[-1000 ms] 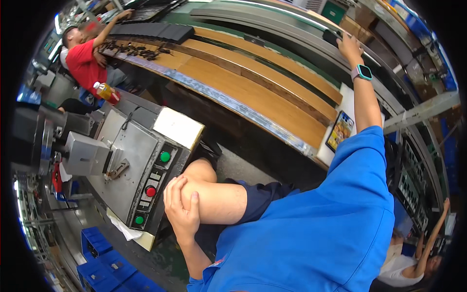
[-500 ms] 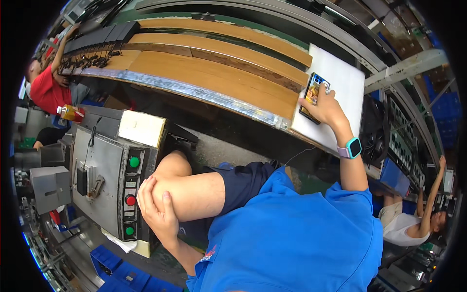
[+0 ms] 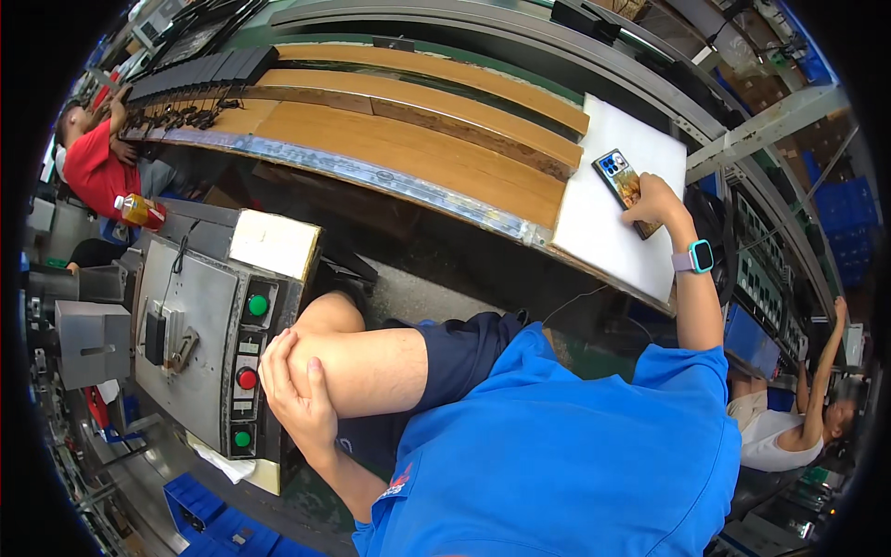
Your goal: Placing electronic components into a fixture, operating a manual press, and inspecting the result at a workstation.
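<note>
Fingers of right hand (image 3: pixel 659 200) clamped on lower end of phone (image 3: pixel 613 169), thumb across to its left edge. Phone over white pad (image 3: pixel 594 237), right end of bench (image 3: pixel 436 153); cannot tell if lifted. Left hand (image 3: pixel 308 413) on knee (image 3: pixel 327 314), thumb apart from fingers, machine (image 3: pixel 209 320) just beside.

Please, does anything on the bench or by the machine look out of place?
Crumpled white material bunched beside the push-button machine looks untidy. The smartphone in the right hand is askew to the white sheet.
</note>
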Tool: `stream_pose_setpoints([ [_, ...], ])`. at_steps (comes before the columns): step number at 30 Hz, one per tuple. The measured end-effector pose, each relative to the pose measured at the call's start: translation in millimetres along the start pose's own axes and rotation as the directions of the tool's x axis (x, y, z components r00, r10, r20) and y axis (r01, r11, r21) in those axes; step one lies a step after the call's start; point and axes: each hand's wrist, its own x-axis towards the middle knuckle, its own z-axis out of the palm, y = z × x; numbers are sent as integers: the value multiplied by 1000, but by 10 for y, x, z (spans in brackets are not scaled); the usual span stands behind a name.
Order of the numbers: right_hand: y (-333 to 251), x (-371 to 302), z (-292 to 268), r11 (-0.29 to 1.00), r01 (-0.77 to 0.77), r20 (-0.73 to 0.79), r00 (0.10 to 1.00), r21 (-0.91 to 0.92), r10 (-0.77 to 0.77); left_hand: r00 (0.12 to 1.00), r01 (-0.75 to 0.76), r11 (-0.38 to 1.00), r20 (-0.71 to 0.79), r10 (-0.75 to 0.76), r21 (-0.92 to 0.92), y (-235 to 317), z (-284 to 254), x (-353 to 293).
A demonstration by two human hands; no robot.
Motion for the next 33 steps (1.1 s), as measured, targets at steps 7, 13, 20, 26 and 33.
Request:
stream_pose_setpoints([
  [7, 560, 721, -115, 986, 145, -333, 928, -84, -165, 998, -48, 999, 41, 49, -26, 52, 90, 75],
  [13, 322, 1136, -5, 988, 51, -344, 934, -143, -97, 999, -8, 1000, 47, 7, 3, 39, 77, 58],
  [20, -1381, -544, -589, 202, 935, -31, 221, 291, -975, 997, 13, 1000, 76, -13, 7, -12, 30, 67],
  [26, -2558, -566, 341, -414, 789, -386, -245, 453, -889, 993, 69, 997, 93, -73, 46, 101, 121, 144],
  [33, -2697, -297, 829, -517, 817, -557, -314, 254, -769, 987, 133, 989, 81, -139, 69, 168, 121, 175],
])
